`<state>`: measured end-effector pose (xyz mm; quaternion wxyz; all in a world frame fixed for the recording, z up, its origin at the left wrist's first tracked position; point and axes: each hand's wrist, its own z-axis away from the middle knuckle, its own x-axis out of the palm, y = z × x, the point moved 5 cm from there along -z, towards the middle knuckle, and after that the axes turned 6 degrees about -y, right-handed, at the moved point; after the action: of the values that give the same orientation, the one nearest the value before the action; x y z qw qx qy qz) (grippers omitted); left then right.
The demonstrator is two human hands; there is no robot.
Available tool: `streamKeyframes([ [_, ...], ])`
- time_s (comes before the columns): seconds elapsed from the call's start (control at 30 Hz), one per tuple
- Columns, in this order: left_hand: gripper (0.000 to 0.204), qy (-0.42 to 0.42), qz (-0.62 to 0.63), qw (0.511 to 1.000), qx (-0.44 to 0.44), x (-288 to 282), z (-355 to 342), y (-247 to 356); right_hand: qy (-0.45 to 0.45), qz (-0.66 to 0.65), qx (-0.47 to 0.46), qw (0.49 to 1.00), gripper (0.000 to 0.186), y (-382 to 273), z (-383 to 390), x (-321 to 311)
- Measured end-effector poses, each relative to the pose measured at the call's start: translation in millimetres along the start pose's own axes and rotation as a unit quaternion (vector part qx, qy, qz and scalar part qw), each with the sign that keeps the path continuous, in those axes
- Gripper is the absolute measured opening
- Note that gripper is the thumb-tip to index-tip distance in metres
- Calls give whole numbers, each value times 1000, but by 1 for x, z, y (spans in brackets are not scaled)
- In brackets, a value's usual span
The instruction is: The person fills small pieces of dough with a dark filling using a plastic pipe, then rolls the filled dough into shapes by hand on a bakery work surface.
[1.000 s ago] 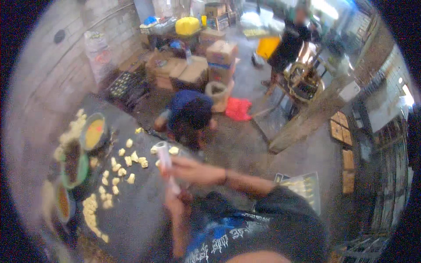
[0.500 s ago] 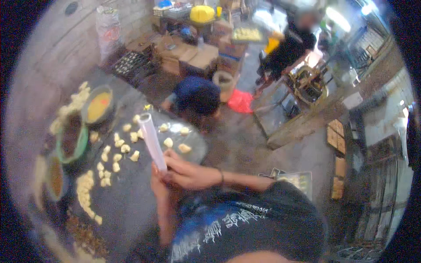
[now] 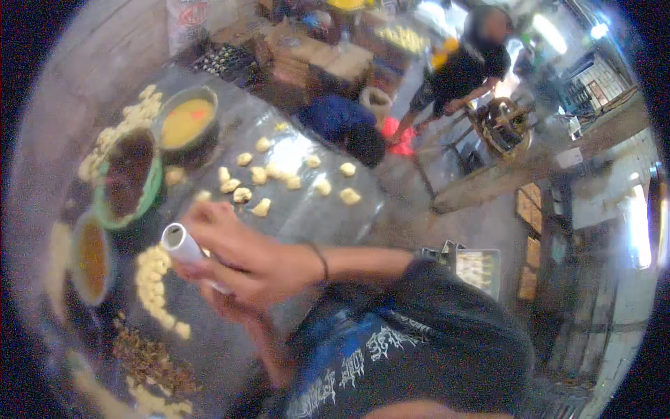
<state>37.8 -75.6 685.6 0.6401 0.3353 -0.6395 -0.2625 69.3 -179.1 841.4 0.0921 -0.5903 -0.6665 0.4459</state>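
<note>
The right hand is gripping a white tube, fingers wrapped around its body, the open end pointing left above the table. The left hand is lying beneath and mostly hidden; its grip cannot be made out. Pale dough pieces are lying scattered on the table beyond, beside a green bowl and a bowl of yellow filling.

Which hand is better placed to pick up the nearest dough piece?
Right, probably. The right hand grips the white tube just beside the nearest dough piece; the left hand sits lower, mostly hidden under it.
</note>
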Motion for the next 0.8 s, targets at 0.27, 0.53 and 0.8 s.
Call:
streamKeyframes([
  [0.27,45,243,-15,969,-30,-108,7,2,23,-386,223,895,24,30,-9,87],
  [0.53,29,177,-158,971,5,-98,-16,8,-152,82,146,974,24,85,25,143],
  [0.8,37,106,-70,988,91,-128,-43,69,-168,69,-7,983,25,55,-31,184],
])
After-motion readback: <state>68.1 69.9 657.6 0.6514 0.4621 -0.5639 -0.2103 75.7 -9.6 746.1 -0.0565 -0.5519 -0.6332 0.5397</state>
